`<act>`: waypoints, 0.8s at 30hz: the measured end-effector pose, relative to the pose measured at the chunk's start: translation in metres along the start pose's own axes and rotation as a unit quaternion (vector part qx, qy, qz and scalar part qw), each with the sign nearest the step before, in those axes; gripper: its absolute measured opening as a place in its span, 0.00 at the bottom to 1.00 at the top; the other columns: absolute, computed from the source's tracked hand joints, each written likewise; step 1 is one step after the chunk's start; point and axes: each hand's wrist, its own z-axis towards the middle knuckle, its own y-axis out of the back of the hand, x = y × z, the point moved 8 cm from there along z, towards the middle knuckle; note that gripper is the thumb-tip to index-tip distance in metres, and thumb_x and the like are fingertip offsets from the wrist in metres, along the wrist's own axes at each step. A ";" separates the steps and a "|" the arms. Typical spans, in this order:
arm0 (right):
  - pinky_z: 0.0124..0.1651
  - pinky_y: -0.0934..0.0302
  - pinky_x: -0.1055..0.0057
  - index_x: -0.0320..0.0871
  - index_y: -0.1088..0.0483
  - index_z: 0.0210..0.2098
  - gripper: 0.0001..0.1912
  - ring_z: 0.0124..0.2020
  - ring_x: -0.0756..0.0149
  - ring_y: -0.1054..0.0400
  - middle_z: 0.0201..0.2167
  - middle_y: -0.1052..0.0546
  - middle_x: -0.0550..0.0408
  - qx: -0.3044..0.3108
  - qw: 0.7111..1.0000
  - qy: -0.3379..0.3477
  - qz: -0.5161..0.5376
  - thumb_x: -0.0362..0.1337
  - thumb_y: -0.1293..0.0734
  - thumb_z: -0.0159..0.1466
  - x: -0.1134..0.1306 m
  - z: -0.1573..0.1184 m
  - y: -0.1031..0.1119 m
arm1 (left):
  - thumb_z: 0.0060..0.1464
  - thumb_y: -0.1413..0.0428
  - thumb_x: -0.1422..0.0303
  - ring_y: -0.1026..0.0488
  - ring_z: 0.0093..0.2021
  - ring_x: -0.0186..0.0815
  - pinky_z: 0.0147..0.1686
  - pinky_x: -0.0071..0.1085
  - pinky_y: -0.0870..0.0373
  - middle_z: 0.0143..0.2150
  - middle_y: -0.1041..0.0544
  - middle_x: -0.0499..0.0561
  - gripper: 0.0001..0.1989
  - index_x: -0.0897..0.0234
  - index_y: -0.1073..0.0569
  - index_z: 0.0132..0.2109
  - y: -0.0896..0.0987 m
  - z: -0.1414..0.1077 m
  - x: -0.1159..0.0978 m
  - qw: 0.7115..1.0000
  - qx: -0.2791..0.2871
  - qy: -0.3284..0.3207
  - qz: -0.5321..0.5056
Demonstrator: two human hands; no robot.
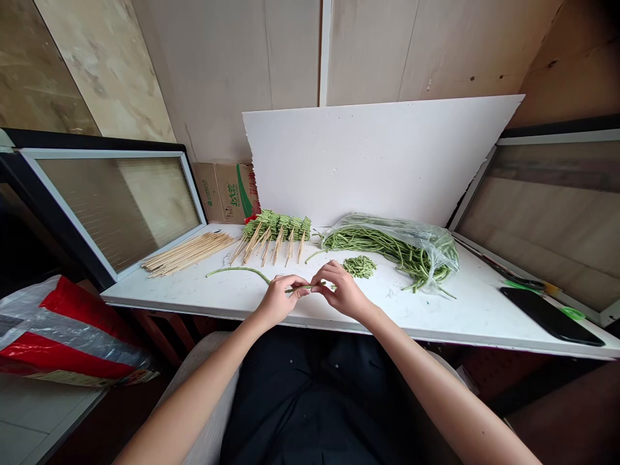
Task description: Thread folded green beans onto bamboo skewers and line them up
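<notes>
Bean (239, 268) spans left grip (281, 298); reaches right grip (343, 290)

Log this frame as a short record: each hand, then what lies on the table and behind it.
Left hand: pinches a long green bean, its tail curving leftward
Right hand: pinches the same bean, close beside the left
Table, left: loose wooden skewers
Table, back: skewered green pieces
Table, right of centre: pile of cut pieces; long beans in clear plastic
Table, far right: black phone
Behind: white board; cardboard carton
</notes>
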 end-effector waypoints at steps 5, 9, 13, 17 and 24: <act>0.47 0.35 0.57 0.47 0.22 0.38 0.09 0.42 0.55 0.33 0.34 0.21 0.50 -0.009 1.000 0.025 0.005 0.30 0.33 0.72 0.006 0.000 -0.004 | 0.61 0.36 0.72 0.21 0.40 0.42 0.51 0.40 0.29 0.36 0.15 0.51 0.04 0.60 0.18 0.37 -0.002 -0.001 -0.012 0.999 -0.010 -0.030 0.013; 0.48 0.35 0.55 0.48 0.21 0.37 0.12 0.42 0.54 0.32 0.34 0.20 0.50 0.019 1.000 0.010 0.019 0.31 0.35 0.73 0.002 -0.001 -0.009 | 0.62 0.42 0.76 0.21 0.37 0.41 0.52 0.40 0.28 0.33 0.16 0.51 0.09 0.60 0.19 0.36 -0.004 0.000 -0.011 1.000 0.017 -0.018 -0.006; 0.51 0.35 0.54 0.48 0.19 0.38 0.08 0.44 0.53 0.31 0.36 0.20 0.48 0.013 1.000 -0.021 0.012 0.39 0.31 0.72 -0.016 -0.002 -0.001 | 0.63 0.39 0.70 0.20 0.38 0.40 0.49 0.38 0.26 0.34 0.16 0.52 0.06 0.61 0.18 0.37 -0.005 0.000 -0.004 0.998 0.038 0.016 -0.042; 0.49 0.36 0.54 0.46 0.17 0.38 0.13 0.44 0.51 0.30 0.36 0.19 0.46 0.009 0.995 -0.082 -0.053 0.48 0.28 0.70 -0.051 -0.008 0.010 | 0.64 0.38 0.63 0.20 0.37 0.38 0.41 0.33 0.25 0.36 0.16 0.53 0.08 0.63 0.17 0.42 -0.010 -0.002 0.006 0.992 0.066 0.060 -0.086; 0.52 0.36 0.54 0.45 0.17 0.35 0.12 0.37 0.55 0.27 0.32 0.17 0.50 0.086 0.977 -0.165 -0.106 0.44 0.28 0.69 -0.109 -0.032 0.003 | 0.63 0.37 0.62 0.19 0.40 0.38 0.46 0.33 0.24 0.40 0.15 0.53 0.09 0.63 0.16 0.43 -0.019 -0.005 0.012 0.988 0.102 0.072 -0.093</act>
